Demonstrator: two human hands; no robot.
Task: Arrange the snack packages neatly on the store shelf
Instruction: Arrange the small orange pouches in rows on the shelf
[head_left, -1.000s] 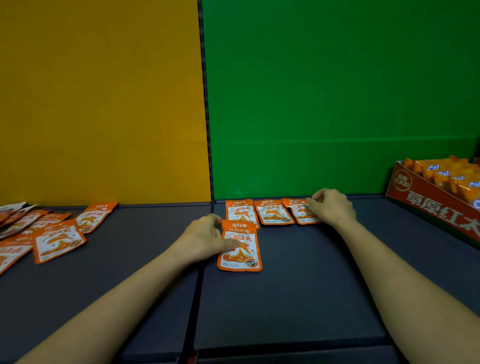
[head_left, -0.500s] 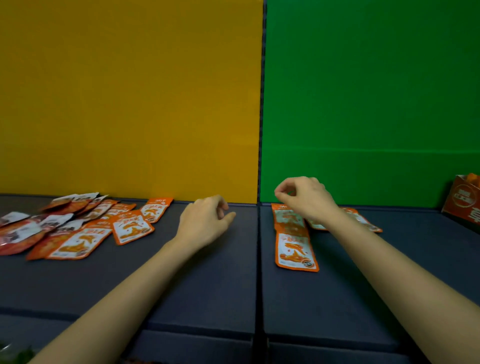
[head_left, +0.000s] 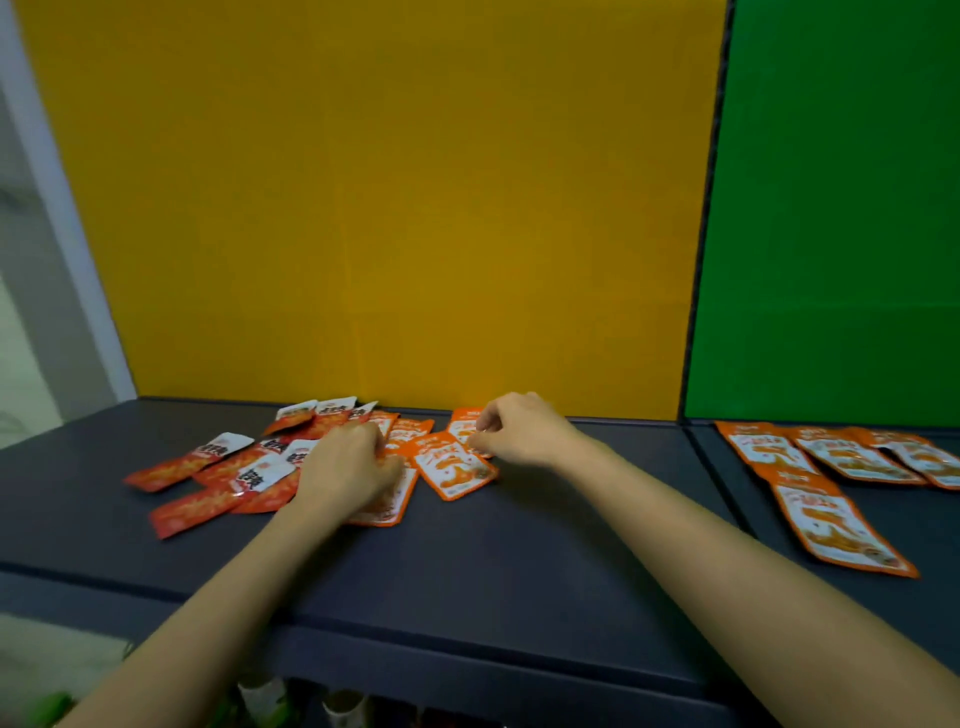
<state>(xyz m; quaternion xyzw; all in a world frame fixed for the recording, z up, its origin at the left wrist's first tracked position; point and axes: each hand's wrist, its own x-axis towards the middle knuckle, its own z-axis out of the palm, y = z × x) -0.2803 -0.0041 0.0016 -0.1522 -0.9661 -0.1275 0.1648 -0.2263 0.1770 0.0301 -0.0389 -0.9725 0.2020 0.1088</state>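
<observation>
A loose pile of orange snack packets (head_left: 451, 464) and red ones (head_left: 208, 467) lies on the dark grey shelf (head_left: 519, 566) in front of the yellow panel. My left hand (head_left: 347, 467) rests on the pile, fingers curled down onto an orange packet (head_left: 388, 501) that it partly hides. My right hand (head_left: 522, 430) is at the pile's right end, thumb and forefinger pinched on an orange packet (head_left: 462, 422) by the back panel. Far right, before the green panel, lies a neat row of orange packets (head_left: 852, 460), with one more (head_left: 836, 525) in front of it.
A seam (head_left: 727, 499) splits the shelf into two sections. Yellow (head_left: 395, 208) and green (head_left: 831, 208) panels close off the back. A white wall (head_left: 36, 312) borders the left end. Below the shelf's front edge, blurred goods (head_left: 265, 696) show.
My view swung left, from the green section to the yellow one. Both hands left the arranged row and moved left onto the loose pile. The orange box at far right is out of view.
</observation>
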